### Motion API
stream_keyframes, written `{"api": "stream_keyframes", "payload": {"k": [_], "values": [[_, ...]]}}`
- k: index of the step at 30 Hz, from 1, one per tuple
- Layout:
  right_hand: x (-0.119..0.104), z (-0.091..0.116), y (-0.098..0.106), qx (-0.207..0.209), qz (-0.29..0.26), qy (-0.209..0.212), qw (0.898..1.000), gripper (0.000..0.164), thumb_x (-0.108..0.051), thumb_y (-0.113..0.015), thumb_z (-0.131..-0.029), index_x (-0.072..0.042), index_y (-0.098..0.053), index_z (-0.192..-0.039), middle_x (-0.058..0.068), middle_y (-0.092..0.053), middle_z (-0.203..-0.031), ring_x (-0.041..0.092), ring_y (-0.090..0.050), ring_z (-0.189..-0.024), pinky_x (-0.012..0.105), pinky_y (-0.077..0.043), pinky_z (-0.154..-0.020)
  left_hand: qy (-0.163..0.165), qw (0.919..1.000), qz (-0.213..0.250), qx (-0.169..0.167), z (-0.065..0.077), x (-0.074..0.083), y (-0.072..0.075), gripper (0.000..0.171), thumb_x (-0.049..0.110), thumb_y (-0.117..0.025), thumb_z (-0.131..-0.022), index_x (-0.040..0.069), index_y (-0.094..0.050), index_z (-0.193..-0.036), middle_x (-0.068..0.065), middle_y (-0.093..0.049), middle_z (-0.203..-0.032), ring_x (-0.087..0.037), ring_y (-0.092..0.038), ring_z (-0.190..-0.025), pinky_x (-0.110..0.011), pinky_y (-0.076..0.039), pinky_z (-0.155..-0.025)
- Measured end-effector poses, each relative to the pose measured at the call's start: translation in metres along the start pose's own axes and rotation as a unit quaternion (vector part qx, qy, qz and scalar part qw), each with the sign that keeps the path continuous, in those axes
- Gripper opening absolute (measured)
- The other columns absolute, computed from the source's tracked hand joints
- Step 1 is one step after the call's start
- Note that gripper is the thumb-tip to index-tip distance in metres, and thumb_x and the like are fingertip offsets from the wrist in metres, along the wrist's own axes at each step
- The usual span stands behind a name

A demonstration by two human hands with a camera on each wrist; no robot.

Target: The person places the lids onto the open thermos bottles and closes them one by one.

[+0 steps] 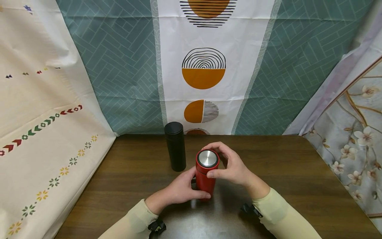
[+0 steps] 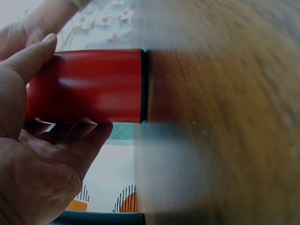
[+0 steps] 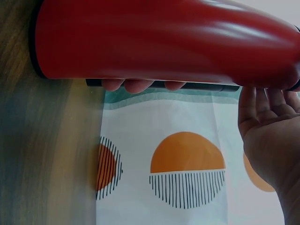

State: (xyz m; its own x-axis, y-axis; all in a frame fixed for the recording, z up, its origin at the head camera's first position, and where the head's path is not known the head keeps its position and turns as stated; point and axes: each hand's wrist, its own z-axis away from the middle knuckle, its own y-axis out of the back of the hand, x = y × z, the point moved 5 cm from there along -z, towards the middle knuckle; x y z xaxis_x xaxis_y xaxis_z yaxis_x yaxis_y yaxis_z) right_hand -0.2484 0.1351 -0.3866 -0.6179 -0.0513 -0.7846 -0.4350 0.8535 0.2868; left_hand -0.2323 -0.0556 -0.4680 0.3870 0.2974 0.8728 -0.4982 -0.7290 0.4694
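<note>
A red thermos flask [image 1: 206,184] with a black-ringed silver lid [image 1: 208,158] stands upright on the table in the head view. My left hand [image 1: 182,188] grips its lower body, thumb across the front and fingers behind. Higher up, my right hand [image 1: 232,166] holds the flask around its lid end, thumb on the near side. The left wrist view shows the red body [image 2: 89,86] with its black base at the tabletop. Seen from the right wrist, the flask [image 3: 154,40] has left fingertips showing along its far side and my right hand [image 3: 276,136] at the lid end.
A black flask [image 1: 176,147] stands upright behind and left of the red one. The brown wooden table [image 1: 134,159] ends at a patterned curtain [image 1: 128,66] at the back. Cloths hang at the left [image 1: 44,132] and right [image 1: 352,146] sides.
</note>
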Motion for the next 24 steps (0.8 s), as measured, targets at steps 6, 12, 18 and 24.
{"api": "stream_keyframes", "payload": {"k": [6,12,18,24], "values": [[-0.0011,-0.0004,-0.0016,0.002,-0.007,-0.003,1.000,0.066,-0.002,-0.091,-0.082,-0.007,-0.061,-0.141,0.011,-0.070,-0.135,0.028,-0.067,-0.121,0.038,-0.054,-0.105,0.002,1.0000,-0.003,0.002,0.0003,-0.0009,0.0001,0.073,0.037,-0.096,-0.089,0.036,-0.056,-0.150,0.016,-0.068,-0.141,-0.012,-0.062,-0.135,-0.047,-0.050,-0.117],[-0.0003,-0.0006,-0.0018,-0.001,-0.014,0.001,1.000,0.070,-0.003,-0.092,-0.082,-0.007,-0.059,-0.144,0.012,-0.069,-0.137,0.028,-0.066,-0.122,0.036,-0.053,-0.106,0.003,1.0000,-0.004,0.002,0.0004,-0.0009,0.0004,0.073,0.038,-0.096,-0.089,0.036,-0.056,-0.150,0.015,-0.068,-0.141,-0.012,-0.062,-0.135,-0.048,-0.050,-0.117],[-0.0010,-0.0018,-0.0038,-0.038,-0.048,0.054,0.997,0.076,-0.012,-0.089,-0.092,-0.001,-0.050,-0.156,0.021,-0.066,-0.147,0.032,-0.065,-0.132,0.037,-0.050,-0.114,0.003,1.0000,-0.007,0.003,0.0007,-0.0015,-0.0004,0.072,0.039,-0.095,-0.089,0.037,-0.056,-0.150,0.016,-0.068,-0.141,-0.012,-0.062,-0.135,-0.047,-0.050,-0.116],[-0.0043,-0.0038,-0.0081,-0.082,-0.080,0.093,0.989,0.073,-0.014,-0.073,-0.104,0.010,-0.037,-0.164,0.031,-0.056,-0.157,0.037,-0.061,-0.143,0.042,-0.047,-0.121,0.000,1.0000,-0.006,0.004,0.0005,-0.0017,-0.0001,0.072,0.040,-0.095,-0.089,0.036,-0.057,-0.150,0.016,-0.068,-0.140,-0.012,-0.062,-0.135,-0.047,-0.050,-0.116]]}}
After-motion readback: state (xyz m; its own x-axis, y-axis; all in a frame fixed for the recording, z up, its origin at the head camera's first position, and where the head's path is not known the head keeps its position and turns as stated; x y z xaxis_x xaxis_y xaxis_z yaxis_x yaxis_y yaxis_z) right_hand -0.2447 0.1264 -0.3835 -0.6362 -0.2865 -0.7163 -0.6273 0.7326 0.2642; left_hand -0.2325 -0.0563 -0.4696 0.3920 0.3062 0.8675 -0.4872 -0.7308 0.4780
